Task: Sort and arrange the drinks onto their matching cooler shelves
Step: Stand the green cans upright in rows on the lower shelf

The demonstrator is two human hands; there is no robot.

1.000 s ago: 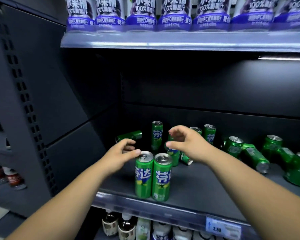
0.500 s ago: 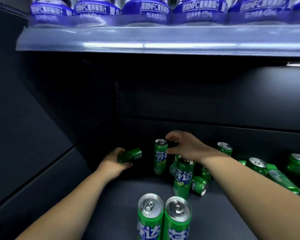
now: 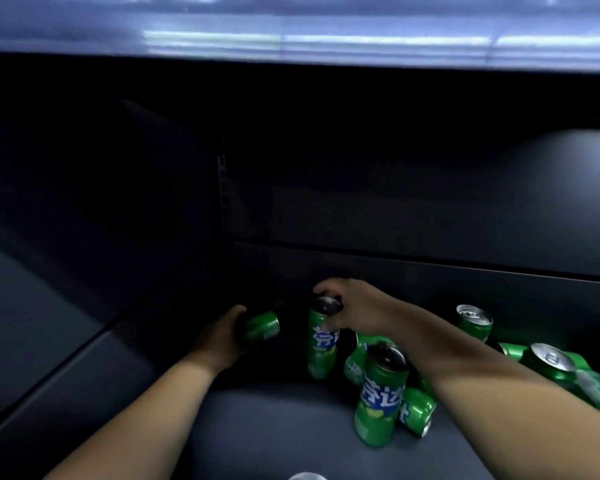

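Green upright can [image 3: 321, 344] deep on the dark grey shelf [image 3: 257, 431], right grip [image 3: 357, 315] curled over its top, left grip [image 3: 222, 336] clasping a tipped can [image 3: 261, 326], toppled cans [image 3: 417, 408] at right, upper shelf edge [image 3: 361, 43] blurred, another can top [image 3: 305, 477] cut off below.

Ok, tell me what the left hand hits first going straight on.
The left hand, gripping a lying can, probably meets the back wall, just left of the upright can the right hand grips; depth unclear.

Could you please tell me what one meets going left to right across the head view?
left hand → sideways can → gripped upright can → nearest upright can → rear upright can
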